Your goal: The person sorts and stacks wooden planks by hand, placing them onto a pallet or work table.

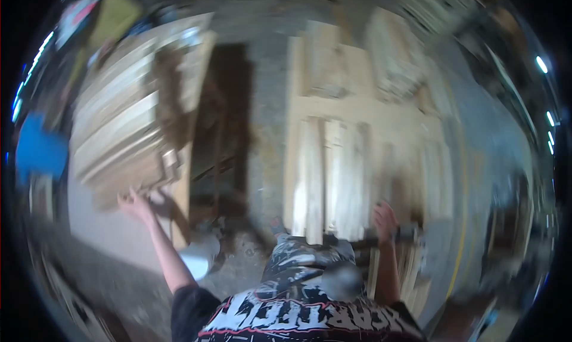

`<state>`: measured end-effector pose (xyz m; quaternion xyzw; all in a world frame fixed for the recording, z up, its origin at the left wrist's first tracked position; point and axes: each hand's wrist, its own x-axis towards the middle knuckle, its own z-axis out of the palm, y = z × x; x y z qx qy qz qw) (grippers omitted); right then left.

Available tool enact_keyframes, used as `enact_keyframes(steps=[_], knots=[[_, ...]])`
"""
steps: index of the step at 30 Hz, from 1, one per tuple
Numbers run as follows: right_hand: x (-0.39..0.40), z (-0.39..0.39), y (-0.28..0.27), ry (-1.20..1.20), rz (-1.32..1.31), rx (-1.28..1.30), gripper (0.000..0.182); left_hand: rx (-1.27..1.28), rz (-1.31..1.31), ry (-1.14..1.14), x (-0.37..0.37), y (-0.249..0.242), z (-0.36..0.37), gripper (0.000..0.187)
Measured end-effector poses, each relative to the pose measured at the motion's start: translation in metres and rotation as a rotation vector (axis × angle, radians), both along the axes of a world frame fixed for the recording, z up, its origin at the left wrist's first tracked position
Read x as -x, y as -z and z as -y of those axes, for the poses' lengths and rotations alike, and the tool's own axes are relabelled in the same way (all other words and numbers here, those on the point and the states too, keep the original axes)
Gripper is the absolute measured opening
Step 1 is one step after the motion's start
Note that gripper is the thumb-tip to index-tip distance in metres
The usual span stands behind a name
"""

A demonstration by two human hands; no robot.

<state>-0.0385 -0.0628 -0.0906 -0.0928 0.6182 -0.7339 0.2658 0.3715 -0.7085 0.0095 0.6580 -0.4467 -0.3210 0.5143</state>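
My left hand (pixel 136 205) is at the near edge of a stack of wooden boards (pixel 122 133) on the left table. Its fingers look apart and touch or nearly touch the nearest board; blur hides the exact contact. My right hand (pixel 385 217) is by the near end of a blurred brown board (pixel 400 181) on the right. Its fingers look curled but are smeared, so whether it grips that board cannot be made out. Just left of it, pale wooden strips (pixel 345 175) lie side by side, pointing away from me.
More wooden pieces (pixel 325 56) and a bundle (pixel 396 62) lie farther back on a pale panel (pixel 357 106). A dark gap (pixel 229 127) separates the work areas. A white bucket-like container (pixel 199 255) stands low at left. A blue object (pixel 42 145) is far left.
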Motion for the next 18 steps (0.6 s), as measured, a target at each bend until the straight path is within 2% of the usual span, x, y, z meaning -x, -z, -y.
enact_keyframes(steps=[1,2,3,5,7,8,10,12,18], knots=[[-0.01,0.01,-0.008,0.15,0.028,-0.34,0.042,0.162,0.317,0.061,0.012,0.017,-0.016,0.062],[-0.019,0.013,-0.011,0.188,0.049,-0.265,0.043,0.174,0.289,0.177,0.041,0.023,-0.043,0.062],[-0.026,0.018,-0.011,0.288,0.122,-0.344,0.042,0.188,0.262,0.28,0.072,0.024,-0.08,0.061],[-0.038,0.031,-0.035,0.319,0.134,-0.441,0.039,0.3,0.512,0.501,0.115,0.056,-0.13,0.061],[-0.049,0.022,-0.036,0.356,0.155,-0.442,0.039,0.124,0.259,0.728,0.165,0.066,-0.182,0.058],[-0.053,0.015,-0.036,0.366,0.168,-0.442,0.039,0.167,0.25,0.792,0.186,0.076,-0.198,0.058],[-0.065,-0.005,-0.036,0.404,0.167,-0.439,0.04,0.058,0.134,0.926,0.226,0.065,-0.234,0.058],[-0.072,-0.027,-0.03,0.44,0.209,-0.387,0.041,0.029,0.055,1.014,0.261,0.05,-0.261,0.058],[-0.057,-0.102,0.005,0.512,0.325,-0.334,0.04,0.295,0.359,0.944,0.324,0.043,-0.307,0.062]])
